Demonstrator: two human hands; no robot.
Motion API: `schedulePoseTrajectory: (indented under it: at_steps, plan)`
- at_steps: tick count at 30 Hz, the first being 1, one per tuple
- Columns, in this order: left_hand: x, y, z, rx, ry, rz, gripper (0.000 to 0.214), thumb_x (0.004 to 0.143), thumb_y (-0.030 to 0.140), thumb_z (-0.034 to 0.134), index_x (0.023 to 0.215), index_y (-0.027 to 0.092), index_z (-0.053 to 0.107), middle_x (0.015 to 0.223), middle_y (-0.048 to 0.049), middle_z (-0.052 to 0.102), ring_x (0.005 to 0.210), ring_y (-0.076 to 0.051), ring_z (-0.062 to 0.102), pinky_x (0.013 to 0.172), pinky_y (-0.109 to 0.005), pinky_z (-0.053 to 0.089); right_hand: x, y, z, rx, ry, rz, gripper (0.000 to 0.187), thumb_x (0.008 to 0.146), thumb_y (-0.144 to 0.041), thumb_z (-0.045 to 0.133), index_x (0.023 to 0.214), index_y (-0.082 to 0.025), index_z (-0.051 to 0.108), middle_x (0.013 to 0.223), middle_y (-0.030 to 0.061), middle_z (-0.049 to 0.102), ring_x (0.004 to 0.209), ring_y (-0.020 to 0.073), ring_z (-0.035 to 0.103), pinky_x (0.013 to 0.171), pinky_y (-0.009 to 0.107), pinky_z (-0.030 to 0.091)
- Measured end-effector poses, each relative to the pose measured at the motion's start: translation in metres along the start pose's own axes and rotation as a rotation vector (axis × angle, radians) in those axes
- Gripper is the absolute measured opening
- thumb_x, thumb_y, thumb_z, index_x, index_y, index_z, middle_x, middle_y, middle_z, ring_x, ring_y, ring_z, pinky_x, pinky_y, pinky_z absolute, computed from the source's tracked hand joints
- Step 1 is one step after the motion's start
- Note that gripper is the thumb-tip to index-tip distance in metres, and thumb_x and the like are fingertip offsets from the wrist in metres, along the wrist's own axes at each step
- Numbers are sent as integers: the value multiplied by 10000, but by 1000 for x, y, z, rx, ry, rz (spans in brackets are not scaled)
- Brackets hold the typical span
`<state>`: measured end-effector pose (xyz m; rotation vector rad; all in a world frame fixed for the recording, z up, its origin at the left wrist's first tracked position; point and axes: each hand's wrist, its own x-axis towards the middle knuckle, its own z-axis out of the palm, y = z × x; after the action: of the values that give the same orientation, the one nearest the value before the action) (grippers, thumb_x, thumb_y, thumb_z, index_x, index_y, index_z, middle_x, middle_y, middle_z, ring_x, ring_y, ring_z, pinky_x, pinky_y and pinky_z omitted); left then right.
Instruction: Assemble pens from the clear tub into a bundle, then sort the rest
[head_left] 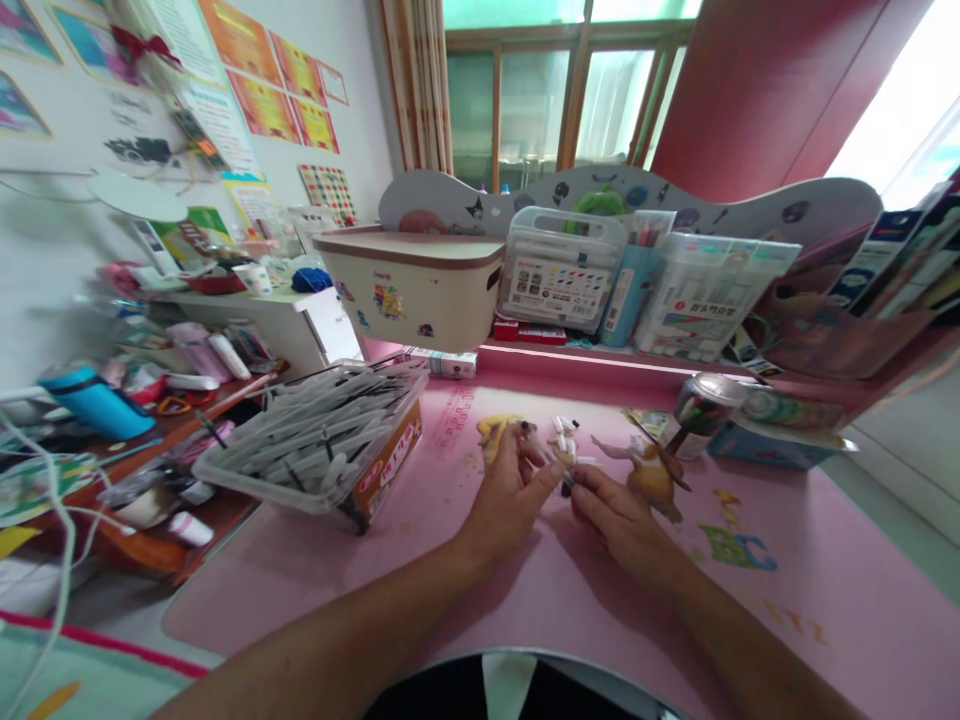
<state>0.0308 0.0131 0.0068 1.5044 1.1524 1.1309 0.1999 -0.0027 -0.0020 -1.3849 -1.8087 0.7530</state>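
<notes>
Both my hands rest on the pink desk mat (315, 570) and meet over a small white toy figure (565, 442). My left hand (512, 492) pinches the figure from the left with thumb and fingers. My right hand (611, 507) is curled, its fingertips touching the lower end of the same figure. A yellow toy animal (496, 432) lies just behind my left hand. A brown toy animal (651, 474) stands right beside my right hand.
A clear tray of several white pens (319, 435) sits at left. A cream storage box (411, 282), marker cases (561, 265) and a metal can (700, 408) line the back. Cluttered shelves stand at far left.
</notes>
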Motion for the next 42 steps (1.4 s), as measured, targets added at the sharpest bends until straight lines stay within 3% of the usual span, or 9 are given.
schedulePoseTrajectory:
  at_steps: [5,10,18,23,27,32,36,38,42]
  plan:
    - [-6,-13,8,-380,-127,-152,246,884,418,565,824,188,503,613,66,438,479,-73,397,472,-202,335,-3,-8,1,231,-257,35,328,935,-384,470,1045,-204,722,974,66,732,969,237,643,893,332,501]
    - [-7,-19,8,-314,-215,-138,360,915,497,471,738,183,487,559,43,483,426,-84,437,419,-204,357,-2,-13,-1,270,-302,36,394,927,-435,475,1151,-221,718,1120,83,724,999,263,643,941,365,487]
    - [-6,-20,9,-332,-162,-127,313,911,463,471,758,191,487,551,60,468,390,-77,414,364,-189,318,-4,-9,7,422,-274,116,372,907,-441,537,1138,-209,716,1009,78,711,976,240,617,960,364,457]
    - [-5,-18,9,-359,-137,-101,331,908,463,485,741,178,508,532,59,437,448,-75,398,425,-184,318,-1,-2,14,627,-292,180,312,872,-442,610,1005,-186,727,757,36,641,686,163,563,692,279,479]
    - [-6,-20,10,-418,-132,-129,292,909,446,489,784,183,514,528,70,424,441,-76,356,418,-191,272,-1,0,16,662,-284,245,321,850,-477,637,949,-183,719,577,-25,509,492,103,390,489,223,357]
    - [-1,-18,6,-453,-127,-111,302,885,442,536,754,171,518,520,68,406,489,-74,347,465,-186,262,-4,-3,15,584,-287,303,332,844,-498,640,955,-196,719,496,-61,386,444,91,306,421,215,262]
    - [8,-18,-3,-497,-94,-209,363,861,530,546,767,180,521,478,78,387,428,-69,279,430,-195,194,-2,-3,13,622,-270,356,410,798,-522,677,1060,-206,671,526,-76,402,420,69,287,387,196,181]
    - [11,-19,-9,-523,-161,-286,426,845,591,530,724,183,510,459,79,374,391,-63,239,409,-206,166,0,-1,10,691,-230,390,446,779,-548,684,1058,-203,641,552,-79,431,398,50,271,376,187,148]
    - [9,-19,-14,-504,-580,-395,511,808,646,542,606,186,451,455,67,361,377,-56,236,396,-220,155,5,5,7,755,-93,392,443,762,-613,669,845,-183,603,532,-78,437,379,34,253,366,180,148]
